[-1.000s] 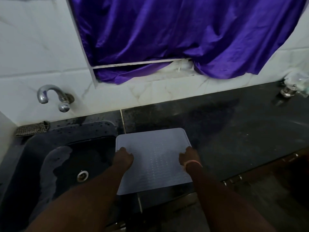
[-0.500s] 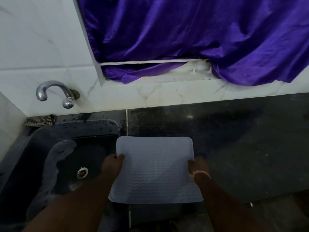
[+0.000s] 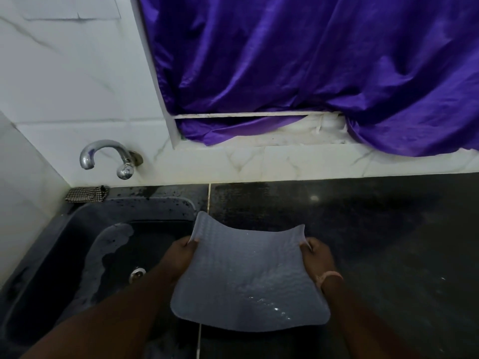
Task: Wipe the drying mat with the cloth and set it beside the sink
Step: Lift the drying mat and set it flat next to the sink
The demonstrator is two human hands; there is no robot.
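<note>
The drying mat (image 3: 248,275) is a pale grey, ribbed, flexible sheet with water drops on it. It is lifted off the dark counter (image 3: 363,242), sagging in the middle with its far corners curled up. My left hand (image 3: 181,257) grips its left edge and my right hand (image 3: 317,259) grips its right edge. A checked cloth (image 3: 86,194) lies folded at the back left corner of the dark sink (image 3: 77,242), away from both hands.
A chrome tap (image 3: 108,158) sticks out of the white tiled wall above the sink. The sink drain (image 3: 137,273) shows below the left forearm. A purple curtain (image 3: 311,73) hangs over the window ledge behind the counter.
The mat lay flat on the counter beside the sink; both hands took its side edges and raised it, so it now bends between them. The view has shifted left and closer.
</note>
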